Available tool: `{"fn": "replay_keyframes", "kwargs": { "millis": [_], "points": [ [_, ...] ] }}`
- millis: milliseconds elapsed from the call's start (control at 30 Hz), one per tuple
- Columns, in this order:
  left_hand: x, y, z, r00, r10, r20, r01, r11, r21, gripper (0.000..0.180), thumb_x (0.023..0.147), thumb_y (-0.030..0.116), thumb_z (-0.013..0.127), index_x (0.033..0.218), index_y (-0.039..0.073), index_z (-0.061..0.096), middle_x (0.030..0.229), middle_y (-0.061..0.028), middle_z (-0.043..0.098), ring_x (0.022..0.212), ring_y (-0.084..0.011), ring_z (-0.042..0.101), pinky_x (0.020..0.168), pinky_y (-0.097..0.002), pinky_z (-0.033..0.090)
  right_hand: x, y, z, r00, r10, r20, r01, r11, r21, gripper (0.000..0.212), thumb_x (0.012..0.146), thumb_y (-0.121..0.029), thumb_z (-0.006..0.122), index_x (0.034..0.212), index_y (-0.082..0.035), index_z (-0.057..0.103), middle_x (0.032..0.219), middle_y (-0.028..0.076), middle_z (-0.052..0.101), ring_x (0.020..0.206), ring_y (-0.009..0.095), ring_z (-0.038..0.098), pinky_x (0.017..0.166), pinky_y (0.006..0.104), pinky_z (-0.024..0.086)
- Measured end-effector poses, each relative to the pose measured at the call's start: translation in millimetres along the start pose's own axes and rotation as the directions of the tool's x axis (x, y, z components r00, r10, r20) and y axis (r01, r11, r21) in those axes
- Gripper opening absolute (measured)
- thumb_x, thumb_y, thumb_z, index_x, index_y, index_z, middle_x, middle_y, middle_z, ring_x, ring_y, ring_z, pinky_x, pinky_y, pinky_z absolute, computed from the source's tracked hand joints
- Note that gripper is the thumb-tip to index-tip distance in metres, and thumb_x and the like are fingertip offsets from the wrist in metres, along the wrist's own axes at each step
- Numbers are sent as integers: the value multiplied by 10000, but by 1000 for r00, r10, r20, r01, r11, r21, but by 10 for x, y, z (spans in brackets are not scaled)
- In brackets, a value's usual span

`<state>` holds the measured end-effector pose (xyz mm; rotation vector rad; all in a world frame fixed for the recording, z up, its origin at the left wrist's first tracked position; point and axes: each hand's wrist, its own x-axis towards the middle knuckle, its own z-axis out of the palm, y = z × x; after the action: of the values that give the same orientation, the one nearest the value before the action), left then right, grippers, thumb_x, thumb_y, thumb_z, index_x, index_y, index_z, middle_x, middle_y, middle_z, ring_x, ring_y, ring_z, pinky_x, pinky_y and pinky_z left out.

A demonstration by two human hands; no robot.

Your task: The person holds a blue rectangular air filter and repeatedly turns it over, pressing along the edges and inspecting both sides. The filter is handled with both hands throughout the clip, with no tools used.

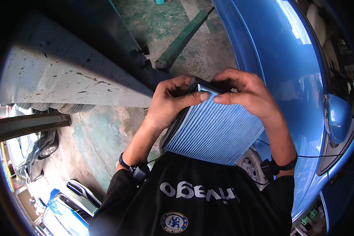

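A blue pleated air filter [220, 128] with a dark frame [176, 126] is tilted in front of my chest, its pleats facing up toward me. On its far left corner, my left hand [165, 101] grips the edge, thumb laid on the pleats and fingers behind the frame. My right hand [246, 90] pinches the same far edge a little to the right, with its thumb on the blue face. Both thumb tips are close together. The fingers behind the filter are partly hidden.
A blue car body [281, 67] with a side mirror [338, 118] stands close on my right. A large grey metal post [74, 70] rises at the left, near a green bar [185, 37] by the floor. Other cars and stacked tyres [72, 108] lie farther left.
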<state>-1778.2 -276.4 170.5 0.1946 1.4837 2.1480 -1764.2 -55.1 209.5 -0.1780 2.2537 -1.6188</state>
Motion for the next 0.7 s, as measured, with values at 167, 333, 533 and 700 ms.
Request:
{"fn": "replay_keyframes", "kwargs": {
  "millis": [167,333,533,700],
  "points": [
    [-65,4,12,1000,3,-2,-3,1000,7,238,824,145,765,964,-27,678,831,-48,684,731,-85,628,642,-204,473,-3,11,92,998,-32,-51,37,994,105,363,727,-135,811,1029,20,681,877,75,674,778,151,636,684,271,493],
    [-49,12,-2,1000,-9,-10,9,997,71,298,836,80,733,1049,-88,609,875,-84,683,781,-116,647,694,-206,485,1,9,112,995,-18,-96,16,1000,-22,307,727,-106,805,992,10,700,868,59,672,793,148,642,696,269,490],
    [-50,110,11,1000,-23,-1,23,982,189,368,845,107,732,1101,-120,595,945,-104,675,885,-131,634,777,-227,482,8,-37,87,988,-125,-94,107,977,-183,323,732,-151,813,998,-5,705,876,52,671,814,146,645,722,264,492],
    [-50,110,71,996,65,62,-75,983,170,331,874,143,710,1113,-65,612,940,-75,673,878,-109,613,793,-247,481,46,19,46,996,-55,-74,56,998,9,374,735,-213,819,1028,-15,695,909,49,671,864,169,650,759,284,501]
  ]
}}
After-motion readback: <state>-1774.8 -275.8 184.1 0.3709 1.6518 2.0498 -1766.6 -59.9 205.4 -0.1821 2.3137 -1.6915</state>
